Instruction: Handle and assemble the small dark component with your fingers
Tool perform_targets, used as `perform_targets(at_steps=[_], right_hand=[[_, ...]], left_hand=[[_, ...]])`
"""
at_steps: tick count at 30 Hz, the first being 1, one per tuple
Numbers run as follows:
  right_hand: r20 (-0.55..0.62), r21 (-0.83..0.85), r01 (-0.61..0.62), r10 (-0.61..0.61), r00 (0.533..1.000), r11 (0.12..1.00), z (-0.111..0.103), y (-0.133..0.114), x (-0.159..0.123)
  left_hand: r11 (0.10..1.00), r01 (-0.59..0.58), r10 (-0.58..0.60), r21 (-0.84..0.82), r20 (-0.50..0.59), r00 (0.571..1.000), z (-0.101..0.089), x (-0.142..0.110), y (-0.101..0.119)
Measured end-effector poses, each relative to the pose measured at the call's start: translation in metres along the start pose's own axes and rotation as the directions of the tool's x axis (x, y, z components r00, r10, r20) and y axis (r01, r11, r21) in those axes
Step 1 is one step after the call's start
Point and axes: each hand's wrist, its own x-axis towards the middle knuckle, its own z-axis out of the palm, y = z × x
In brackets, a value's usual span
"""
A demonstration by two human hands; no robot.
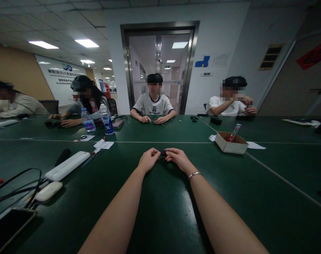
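Observation:
Between my two hands is a small black object [163, 152], too small and dark for its kind to be told. My left hand [149, 159] pinches its left end between thumb and fingers. From the other side, my right hand [179, 160] grips the right end, with a silver bracelet [195, 174] around that wrist. Both hands are low over the dark green table [164, 197], arms stretched forward. My fingers cover much of the object.
Left of my arms are a white power strip [67, 165], a white computer mouse [48, 191], a phone [10, 231] and black cables. Two bottles [107, 121] stand farther off. A cardboard box [231, 144] sits to the right. Several people sit across the table.

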Motion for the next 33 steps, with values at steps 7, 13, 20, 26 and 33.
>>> perform_targets(at_steps=[7, 13, 20, 26, 33], right_hand=[[-0.01, 0.013, 0.001, -0.001, 1.0, 1.0, 0.001, -0.0004, -0.0005], [-0.014, 0.013, -0.015, 0.015, 1.0, 1.0, 0.0006, -0.0016, -0.0009], [-0.001, 0.021, -0.01, 0.01, 1.0, 1.0, 0.0002, -0.0028, -0.0021], [-0.006, 0.034, 0.002, -0.002, 1.0, 0.999, 0.0003, -0.0027, -0.0029], [0.0, 0.033, -0.011, 0.011, 1.0, 0.999, -0.0003, -0.0012, -0.0008]], left_hand=[[0.989, -0.079, 0.076, -0.124, -0.03, 0.997, 0.0017, 0.0015, -0.0009], [0.985, -0.075, 0.071, -0.158, -0.031, 0.997, -0.0002, 0.002, 0.002], [0.988, -0.019, 0.021, -0.156, 0.01, 1.0, 0.0002, 0.0034, -0.0012], [0.999, -0.006, 0.006, -0.045, 0.002, 1.0, 0.0011, 0.0007, 0.0013], [0.986, -0.058, 0.059, -0.155, 0.002, 0.998, 0.0037, 0.0026, -0.0011]])
